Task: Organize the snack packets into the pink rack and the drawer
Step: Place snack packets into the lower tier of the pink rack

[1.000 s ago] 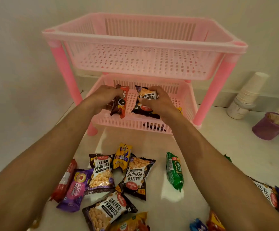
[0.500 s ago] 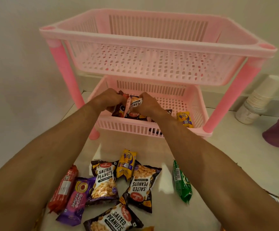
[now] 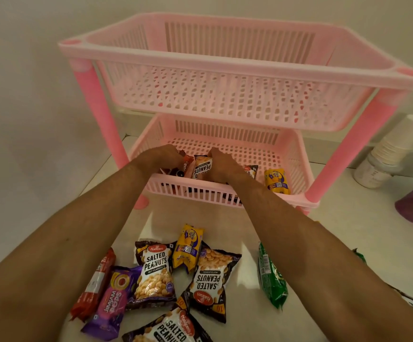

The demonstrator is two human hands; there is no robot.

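Reaching into rack (image 3: 225, 193) lower tier: left hand (image 3: 158, 157) grips an orange-brown packet (image 3: 187, 165), right hand (image 3: 221, 166) grips a peanut packet (image 3: 202, 166). Both sit low inside, possibly touching the floor. Yellow packet (image 3: 276, 181) lies right of them. More packets (image 3: 156, 272) on the counter.

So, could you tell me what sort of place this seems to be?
Probably a pantry or kitchen counter corner: a pink rack stands on a pale surface against the wall, with stacked paper cups beside it and snack packets spread in front.
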